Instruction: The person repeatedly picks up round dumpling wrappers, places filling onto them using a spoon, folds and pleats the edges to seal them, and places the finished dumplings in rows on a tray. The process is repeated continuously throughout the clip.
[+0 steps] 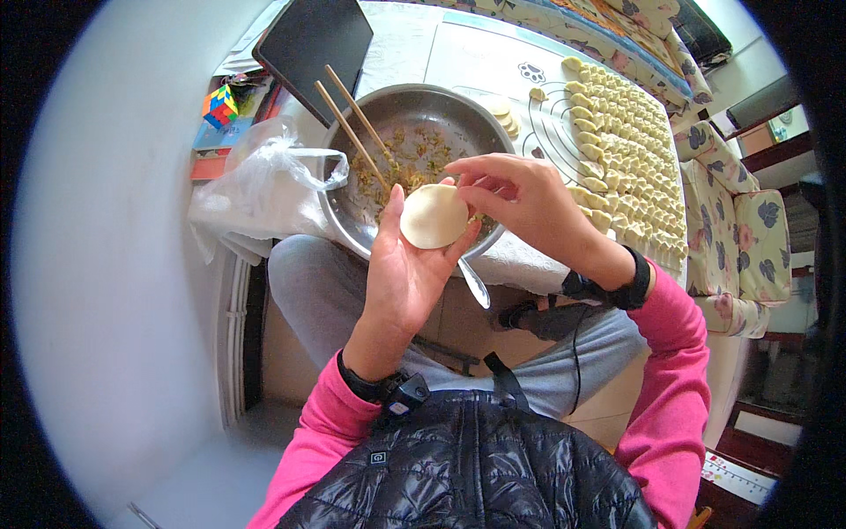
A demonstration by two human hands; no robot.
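A round dough wrapper (434, 216) lies flat on the palm of my left hand (411, 278), held over the near rim of a steel bowl (423, 106). My right hand (522, 198) is at the wrapper's upper right edge, its thumb and fingers bent close together; whether they touch the wrapper is unclear. Chopped filling (413, 155) is spread over the bowl's bottom. Two wooden chopsticks (353, 129) lean in the bowl, and a metal spoon handle (474, 284) juts over its near rim. A small stack of wrappers (503, 118) lies behind the bowl, to the right.
Rows of folded dumplings (628, 152) cover the right side of a marked mat (489, 59). A single dumpling (538, 94) lies apart. At left are a clear plastic bag (264, 159), a puzzle cube (220, 107) and a dark flat-panel device (314, 53). A floral sofa stands at right.
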